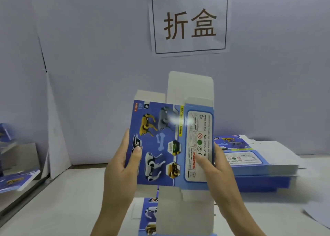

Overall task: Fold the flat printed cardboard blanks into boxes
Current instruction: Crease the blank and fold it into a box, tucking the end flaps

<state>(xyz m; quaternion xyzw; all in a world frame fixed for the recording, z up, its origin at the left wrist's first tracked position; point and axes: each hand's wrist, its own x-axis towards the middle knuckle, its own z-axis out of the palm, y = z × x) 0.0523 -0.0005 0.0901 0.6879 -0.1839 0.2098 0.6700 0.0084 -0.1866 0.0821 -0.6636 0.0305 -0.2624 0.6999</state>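
Observation:
I hold a blue printed cardboard blank (160, 142) upright above the table, its robot-dog artwork facing me. White flaps stick out at its top and bottom. My left hand (121, 166) grips its left edge, thumb on the printed face. My right hand (212, 167) grips its right edge, thumb over the white warning label panel. Another flat blank (148, 216) lies on the table under the held one, partly hidden by the lower flap.
A thick stack of flat blanks (257, 162) sits on the white table (71, 200) at the right. More blue printed pieces (16, 180) lie at the left edge. A paper sign (189, 23) hangs on the wall behind.

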